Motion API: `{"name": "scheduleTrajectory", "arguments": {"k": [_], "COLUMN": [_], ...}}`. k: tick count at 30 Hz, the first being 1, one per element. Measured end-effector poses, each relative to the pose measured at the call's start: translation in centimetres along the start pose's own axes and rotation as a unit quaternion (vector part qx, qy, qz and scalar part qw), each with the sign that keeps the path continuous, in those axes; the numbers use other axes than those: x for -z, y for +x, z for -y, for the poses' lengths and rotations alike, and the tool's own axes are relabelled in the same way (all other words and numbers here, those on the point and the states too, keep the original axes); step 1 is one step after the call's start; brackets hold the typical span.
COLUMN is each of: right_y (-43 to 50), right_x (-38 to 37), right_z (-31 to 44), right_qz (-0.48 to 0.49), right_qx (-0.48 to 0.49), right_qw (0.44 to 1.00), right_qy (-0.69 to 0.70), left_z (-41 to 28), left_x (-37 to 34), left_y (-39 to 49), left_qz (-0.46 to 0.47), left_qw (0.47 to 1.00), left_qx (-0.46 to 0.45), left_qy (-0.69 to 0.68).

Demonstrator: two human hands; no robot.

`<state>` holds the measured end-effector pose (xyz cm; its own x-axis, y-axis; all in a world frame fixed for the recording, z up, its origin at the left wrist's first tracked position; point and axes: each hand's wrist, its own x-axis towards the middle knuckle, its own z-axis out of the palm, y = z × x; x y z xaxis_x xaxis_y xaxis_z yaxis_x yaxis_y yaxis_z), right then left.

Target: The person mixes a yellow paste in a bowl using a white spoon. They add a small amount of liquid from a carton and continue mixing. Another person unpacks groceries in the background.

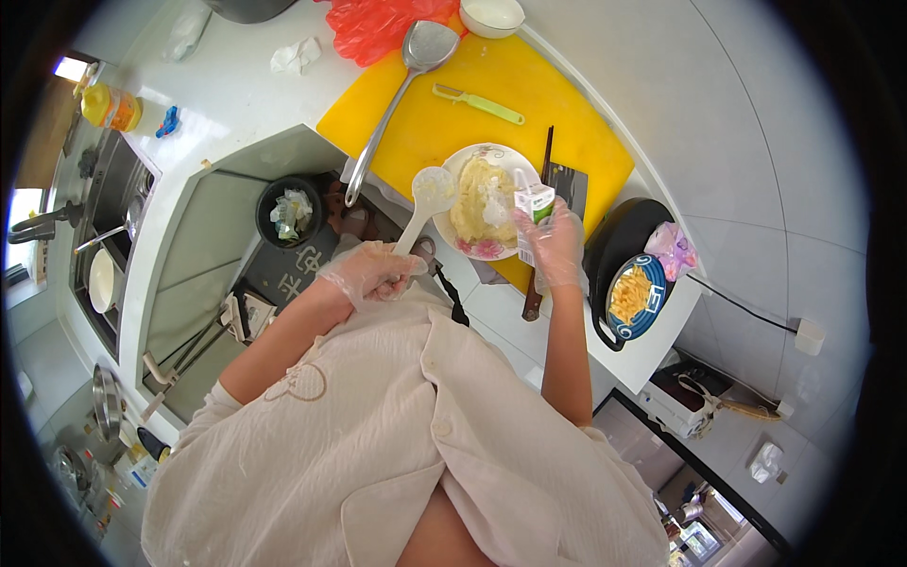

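My left hand [374, 273], in a clear plastic glove, grips the handle of a white serving spoon [418, 216]. Bits of pale food cling to the spoon's bowl, which is just left of the plate. In my right hand [560, 244], also gloved, is a small white and green drink carton [535, 202] held over the plate's right side. The floral plate [478, 249] carries a mound of pale yellow mash [468, 205] with a white patch [496, 202] on top. Whether liquid is flowing from the carton I cannot tell.
Under the plate lies a yellow cutting board [595, 142], with a metal spatula [386, 113], a green peeler [489, 108], chopsticks [548, 152] and a cleaver [570, 186]. A blue bowl of fries [634, 294] rests on a black pan [623, 227]. A bin [266, 230] stands below at left.
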<state>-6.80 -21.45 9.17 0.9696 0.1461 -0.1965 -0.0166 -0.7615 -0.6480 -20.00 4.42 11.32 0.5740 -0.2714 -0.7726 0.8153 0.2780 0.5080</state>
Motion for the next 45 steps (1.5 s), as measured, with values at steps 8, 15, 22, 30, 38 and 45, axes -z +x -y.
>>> {"name": "scheduleTrajectory", "arguments": {"k": [8, 15, 22, 30, 38, 45], "right_y": [-2.1, -3.0, 1.0, 10.8, 14.4, 14.9], "right_x": [2.9, 3.8, -2.3, -24.1, -37.5, -36.8], "right_z": [-0.4, 4.6, 14.0, 26.7, 29.4, 28.5], "right_qz": [-0.073, -0.087, -0.051, 0.118, 0.003, 0.071], "right_qx": [-0.057, -0.042, 0.112, 0.242, 0.303, 0.274], "right_qw": [0.966, 0.922, 0.954, 0.887, 0.918, 0.950], "right_qy": [0.242, 0.376, 0.275, 0.375, 0.258, 0.135], "left_z": [-0.2, -1.4, 0.2, 3.6, 5.4, 2.5], "left_x": [0.5, 2.6, 8.2, 16.6, 24.1, 25.1], "left_y": [0.5, -1.1, -4.5, -7.8, -12.5, -14.1], "left_qz": [-0.014, 0.025, -0.030, -0.075, -0.086, -0.070], "left_qw": [0.999, 0.999, 0.999, 0.991, 0.984, 0.993], "left_qx": [0.011, -0.007, -0.034, -0.079, -0.105, -0.087], "left_qy": [0.029, 0.019, 0.010, -0.074, -0.114, -0.024]}}
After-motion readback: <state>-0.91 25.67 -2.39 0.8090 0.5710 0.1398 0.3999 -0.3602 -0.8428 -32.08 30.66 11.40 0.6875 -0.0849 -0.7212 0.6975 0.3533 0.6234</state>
